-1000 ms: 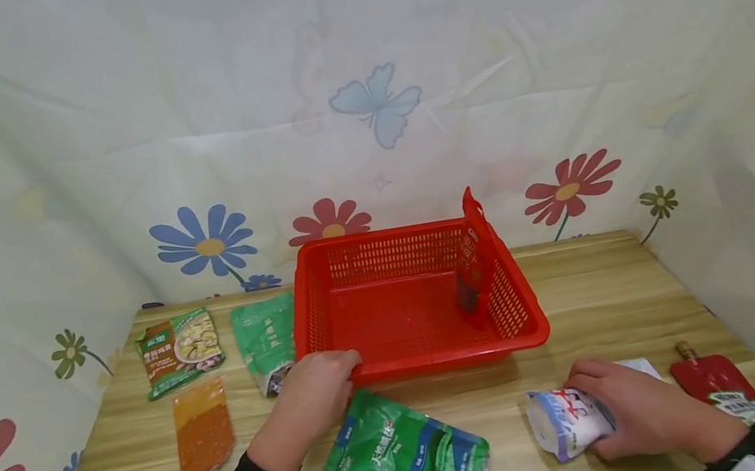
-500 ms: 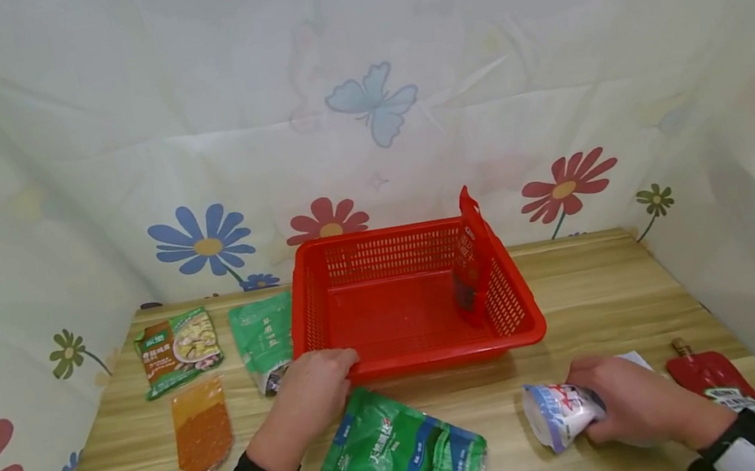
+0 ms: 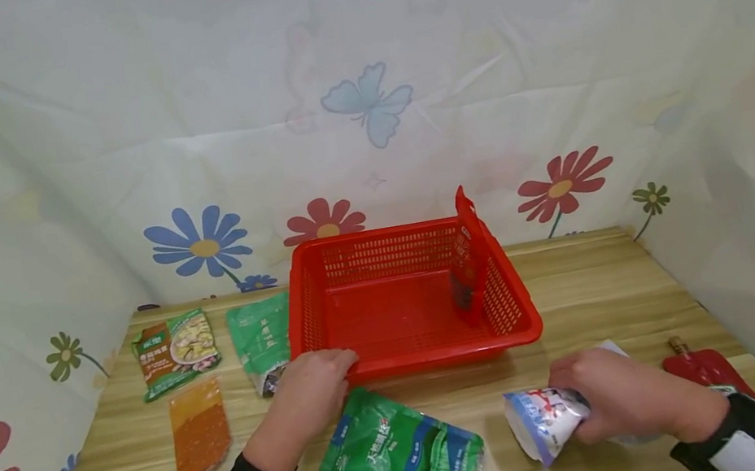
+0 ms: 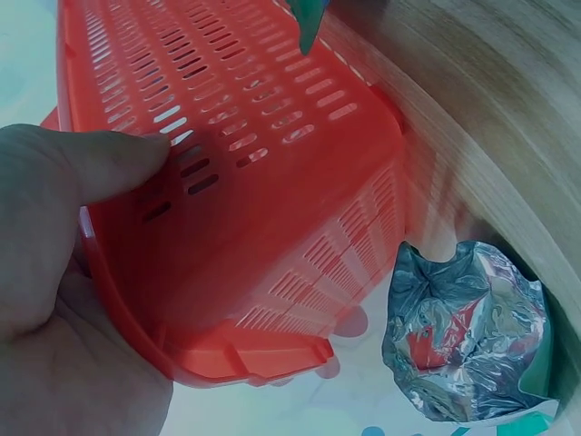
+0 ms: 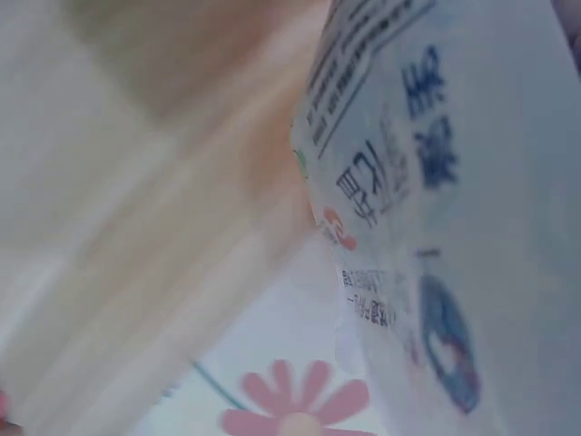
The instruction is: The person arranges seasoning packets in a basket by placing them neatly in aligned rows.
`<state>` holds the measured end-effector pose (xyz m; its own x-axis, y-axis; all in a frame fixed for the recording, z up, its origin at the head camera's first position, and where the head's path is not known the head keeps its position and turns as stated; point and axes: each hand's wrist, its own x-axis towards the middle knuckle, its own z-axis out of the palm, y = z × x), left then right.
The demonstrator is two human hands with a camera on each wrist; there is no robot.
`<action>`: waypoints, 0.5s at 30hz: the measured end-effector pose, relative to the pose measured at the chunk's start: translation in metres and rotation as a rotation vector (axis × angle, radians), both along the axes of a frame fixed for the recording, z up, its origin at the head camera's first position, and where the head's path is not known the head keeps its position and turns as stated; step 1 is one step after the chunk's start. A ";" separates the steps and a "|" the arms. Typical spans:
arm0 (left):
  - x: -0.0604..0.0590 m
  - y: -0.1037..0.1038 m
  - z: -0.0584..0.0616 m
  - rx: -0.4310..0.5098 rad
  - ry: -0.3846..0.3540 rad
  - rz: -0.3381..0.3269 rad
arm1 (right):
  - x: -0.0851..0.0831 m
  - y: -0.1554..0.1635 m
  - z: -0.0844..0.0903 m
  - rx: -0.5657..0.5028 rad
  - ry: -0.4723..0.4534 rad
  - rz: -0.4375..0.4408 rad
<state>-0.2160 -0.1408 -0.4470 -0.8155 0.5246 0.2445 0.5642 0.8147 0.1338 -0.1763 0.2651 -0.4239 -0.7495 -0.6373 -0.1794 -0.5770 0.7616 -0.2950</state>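
At five o'clock on the wooden tabletop (image 3: 579, 294), the right hand (image 3: 621, 394) grips a soft, light-looking white-and-blue plastic pouch (image 3: 542, 422) mid-body, while the left hand (image 3: 310, 398) grasps the red slotted plastic basket (image 3: 406, 301).

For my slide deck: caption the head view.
Left hand grips the red basket rim while the right hand holds a white packet over the wooden table.

White pouch (image 3: 544, 422) lifted, tilted; basket (image 3: 417, 357) upright
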 end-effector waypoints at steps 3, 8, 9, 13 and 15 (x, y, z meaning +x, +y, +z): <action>0.000 -0.001 0.001 -0.005 -0.008 0.003 | 0.001 -0.009 0.013 0.005 0.030 0.031; 0.000 0.001 0.001 -0.023 0.000 0.008 | 0.002 -0.021 0.034 0.059 0.051 0.052; 0.000 0.001 0.001 -0.024 0.002 0.007 | 0.002 -0.023 0.038 0.065 0.064 0.060; 0.001 0.002 0.002 -0.007 -0.001 0.001 | 0.001 -0.032 0.051 0.064 0.134 0.110; 0.001 0.002 0.001 0.005 -0.002 -0.007 | 0.000 -0.036 0.055 0.064 0.177 0.146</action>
<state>-0.2147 -0.1383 -0.4457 -0.8125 0.5289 0.2452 0.5694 0.8102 0.1390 -0.1762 0.2292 -0.3685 -0.6739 -0.7325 -0.0964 -0.7206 0.6804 -0.1332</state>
